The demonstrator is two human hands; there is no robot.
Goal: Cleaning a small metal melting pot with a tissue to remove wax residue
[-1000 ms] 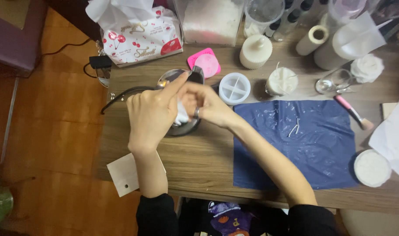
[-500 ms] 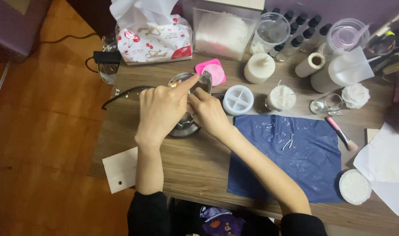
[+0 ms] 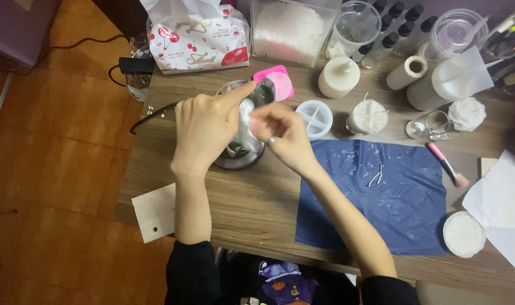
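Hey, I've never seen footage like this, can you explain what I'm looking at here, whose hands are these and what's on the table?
The picture comes from a camera worn on a person's head, looking down at their own bare hands over a wooden table. The left hand steadies a round metal pot. The right hand presses a white tissue into it. Nearby lie a blue mat, a pink-handled brush, a white candle, a round white mould and a tissue pack.

left hand [image 3: 204, 130] gripping metal pot [image 3: 240, 152], right hand [image 3: 280, 135] pressing white tissue [image 3: 246, 110] inside
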